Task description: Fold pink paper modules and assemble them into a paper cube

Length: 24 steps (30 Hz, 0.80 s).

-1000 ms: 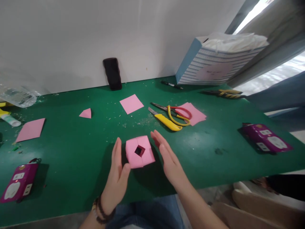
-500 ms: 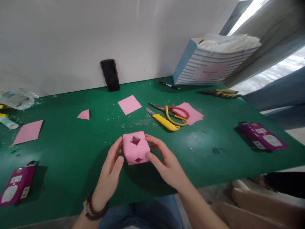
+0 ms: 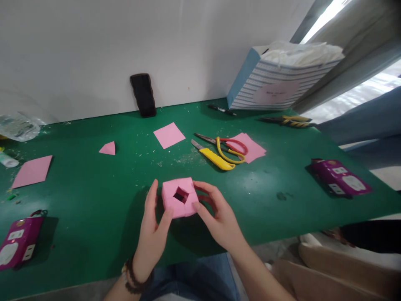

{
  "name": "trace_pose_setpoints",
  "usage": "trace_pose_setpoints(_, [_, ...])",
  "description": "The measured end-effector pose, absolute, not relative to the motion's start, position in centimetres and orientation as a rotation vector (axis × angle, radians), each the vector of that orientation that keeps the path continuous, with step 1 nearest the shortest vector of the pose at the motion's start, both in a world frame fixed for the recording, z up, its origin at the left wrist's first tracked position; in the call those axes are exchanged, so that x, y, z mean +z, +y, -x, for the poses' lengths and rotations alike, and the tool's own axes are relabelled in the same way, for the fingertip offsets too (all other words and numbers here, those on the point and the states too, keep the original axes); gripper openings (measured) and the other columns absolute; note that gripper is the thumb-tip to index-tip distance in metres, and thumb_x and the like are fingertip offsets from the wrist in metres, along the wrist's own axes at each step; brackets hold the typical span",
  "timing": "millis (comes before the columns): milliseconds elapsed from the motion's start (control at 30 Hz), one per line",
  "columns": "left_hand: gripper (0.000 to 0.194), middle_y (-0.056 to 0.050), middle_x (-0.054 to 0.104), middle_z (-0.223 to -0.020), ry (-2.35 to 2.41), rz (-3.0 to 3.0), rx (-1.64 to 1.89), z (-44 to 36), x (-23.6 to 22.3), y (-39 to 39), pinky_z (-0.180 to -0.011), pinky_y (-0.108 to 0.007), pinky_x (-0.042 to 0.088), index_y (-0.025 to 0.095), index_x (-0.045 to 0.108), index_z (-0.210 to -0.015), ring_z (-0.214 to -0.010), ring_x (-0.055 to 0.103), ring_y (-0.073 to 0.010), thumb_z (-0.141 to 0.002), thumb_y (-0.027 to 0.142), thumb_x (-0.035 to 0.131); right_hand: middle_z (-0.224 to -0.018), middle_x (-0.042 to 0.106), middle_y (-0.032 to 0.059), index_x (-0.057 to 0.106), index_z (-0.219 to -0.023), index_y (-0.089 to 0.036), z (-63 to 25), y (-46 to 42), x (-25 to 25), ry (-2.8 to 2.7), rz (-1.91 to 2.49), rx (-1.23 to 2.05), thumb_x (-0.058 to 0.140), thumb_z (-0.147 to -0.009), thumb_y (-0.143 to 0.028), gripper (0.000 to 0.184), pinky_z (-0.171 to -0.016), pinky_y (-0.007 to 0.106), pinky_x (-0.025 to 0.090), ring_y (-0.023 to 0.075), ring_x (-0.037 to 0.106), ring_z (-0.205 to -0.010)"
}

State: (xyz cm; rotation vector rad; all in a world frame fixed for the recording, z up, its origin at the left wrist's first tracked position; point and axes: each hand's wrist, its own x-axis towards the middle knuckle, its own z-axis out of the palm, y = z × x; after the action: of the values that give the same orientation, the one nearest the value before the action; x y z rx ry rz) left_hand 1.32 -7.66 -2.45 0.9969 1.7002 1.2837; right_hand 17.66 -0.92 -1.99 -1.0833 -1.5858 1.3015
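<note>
A folded pink paper cube (image 3: pixel 169 190) with a diamond-shaped hole in its face is held between my two hands, just over the table's near side. My right hand (image 3: pixel 216 213) grips its right side, thumb in front and fingers behind. On the left, my left hand (image 3: pixel 153 230) has its thumb against the cube's lower left corner; its index finger stands up beside the left side, and the other fingers are mostly hidden. Beyond the cube lie a pink paper square (image 3: pixel 169 135) and a small folded pink piece (image 3: pixel 108 148).
On the green table (image 3: pixel 103 213) lie a yellow cutter (image 3: pixel 217 159), scissors (image 3: pixel 231 151) over a pink paper stack (image 3: pixel 255 148), a pen (image 3: pixel 222 110) and pliers (image 3: pixel 286 121). A phone (image 3: pixel 143 95) leans on the wall. Purple power strips (image 3: pixel 23 242) sit at both sides; a striped bag (image 3: pixel 282 81) stands behind.
The cube has turned in my hands, so one diamond hole now faces up toward me. My left thumb has shifted right onto the cube's lower corner. The view has moved slightly.
</note>
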Motion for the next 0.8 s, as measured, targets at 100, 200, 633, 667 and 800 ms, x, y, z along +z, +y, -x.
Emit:
trace_pose_setpoints(100, [0.062, -0.007, 0.031, -0.159, 1.692, -0.97, 1.229, -1.4, -2.6, -7.3, -0.117, -0.048, 0.034, 0.032, 0.032, -0.149, -0.145, 0.032, -0.0291, -0.093, 0.047, 0.054, -0.127, 0.062, 0.0092, 0.054, -0.125, -0.026, -17.5, -0.6, -1.3, -1.624, 1.09, 1.291, 0.059, -0.09, -0.029, 0.035, -0.096, 0.042, 0.054, 0.0243, 0.061, -0.116])
trace_pose_setpoints(200, [0.06, -0.008, 0.033, -0.158, 1.706, -1.022, 1.231, -1.2, -2.3, -7.1, -0.116, -0.048, 0.036, 0.031, 0.032, -0.149, -0.144, 0.035, -0.0284, -0.094, 0.045, 0.053, -0.126, 0.062, 0.0093, 0.055, -0.125, -0.026, -17.6, -0.1, -0.8, -1.659, 1.078, 1.295, 0.06, -0.089, -0.028, 0.037, -0.094, 0.042, 0.056, 0.025, 0.061, -0.116])
trace_pose_setpoints(633, [0.023, -0.008, 0.064, -0.126, 1.644, -2.454, 0.552, 1.0, 5.9, -0.6, -0.106, -0.053, 0.043, 0.022, 0.072, -0.085, -0.133, 0.045, -0.0317, -0.087, 0.014, 0.051, -0.127, 0.062, 0.0082, 0.055, -0.125, -0.026, -17.8, 0.5, -0.1, -1.785, 1.108, 1.26, 0.058, -0.089, -0.024, 0.036, -0.096, 0.044, 0.054, 0.0243, 0.06, -0.116])
trace_pose_setpoints(667, [0.022, -0.01, 0.065, -0.12, 1.649, -2.492, 0.453, 0.7, 6.2, -0.1, -0.102, -0.053, 0.045, 0.02, 0.072, -0.083, -0.129, 0.048, -0.0329, -0.085, 0.012, 0.051, -0.127, 0.062, 0.0082, 0.055, -0.125, -0.026, -17.8, 0.5, 0.0, -1.796, 1.11, 1.246, 0.058, -0.088, -0.024, 0.036, -0.095, 0.043, 0.054, 0.0245, 0.06, -0.116])
trace_pose_setpoints(800, [0.018, -0.013, 0.066, -0.092, 1.706, -2.576, 0.054, -0.6, 7.0, 1.3, -0.077, -0.045, 0.053, 0.017, 0.069, -0.082, -0.095, 0.057, -0.032, -0.079, 0.01, 0.053, -0.125, 0.063, 0.0081, 0.056, -0.124, -0.025, -17.8, 0.8, 0.4, -1.836, 1.117, 1.216, 0.058, -0.087, -0.023, 0.037, -0.095, 0.042, 0.054, 0.0243, 0.061, -0.115])
